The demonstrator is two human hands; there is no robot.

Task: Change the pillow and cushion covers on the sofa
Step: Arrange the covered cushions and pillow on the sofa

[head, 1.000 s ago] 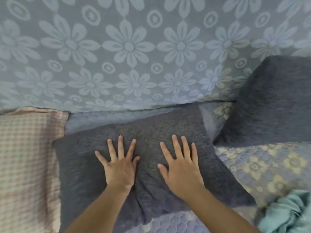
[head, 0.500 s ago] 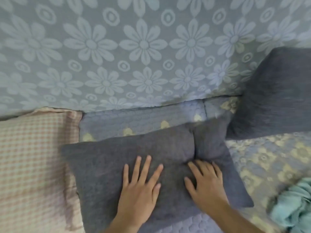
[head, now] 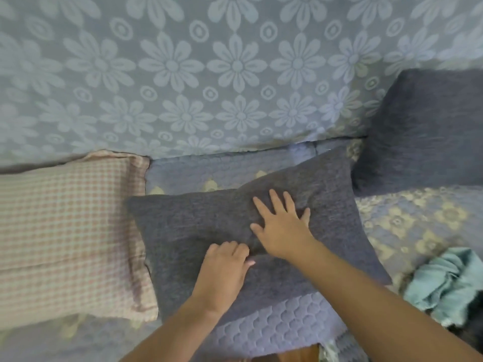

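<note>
Open quilted seat (head: 183,176) at twelve o'clock of the grey pillow (head: 188,231). Checked pillow (head: 65,231) blocks nine o'clock; grey cushion (head: 423,131) and crumpled teal cloth (head: 444,283) crowd two and four.

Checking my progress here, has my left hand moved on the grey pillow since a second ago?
Yes. The left hand has pulled back toward the near edge of the grey pillow and curled, farther from the floral backrest.

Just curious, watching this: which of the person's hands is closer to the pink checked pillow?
The left. The left hand grips the grey cushion near its middle, on the side toward the pink checked pillow. The right hand lies flat on the cushion further right.
</note>
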